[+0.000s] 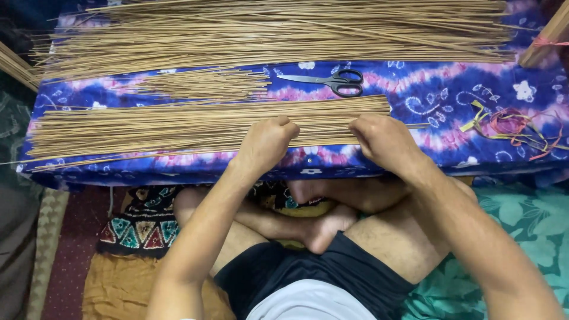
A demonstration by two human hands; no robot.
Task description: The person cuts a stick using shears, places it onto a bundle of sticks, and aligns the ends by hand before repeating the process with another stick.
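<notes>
Leftmost, one loose end of a further stick bundle (15, 66) enters at the frame edge, cut off.

Low table under a blue, pink and white tie-dye cloth (438, 95) carries three separate lots of thin tan sticks; individual sticks too many and too fine to count.
1. Far pile (267, 29): widest, spans nearly the whole table along the back.
2. Small middle pile (201, 83): shorter, lies between the other two, left of centre.
3. Near pile (178, 124): flat layer along the front edge, running from the left end to just past centre.

Left hand (267, 142): fingers curled under, knuckles up, pressed down on the near pile towards its right part. Whether any sticks are gripped inside the fist cannot be told.

Scissors (329, 81): one pair, black handles, blades closed and pointing left, lying on the cloth between far and near piles, apart from both hands.

Right hand (382, 139): likewise curled, resting on the right end of the near pile; grip not visible. The two hands lie near each other with a gap between.

Right side: one tangle of pink and yellow bands (510, 125) on the cloth. Top right corner: one tied bundle (548, 35) with a pink band, partly out of frame.

The person sits cross-legged below the table.
</notes>
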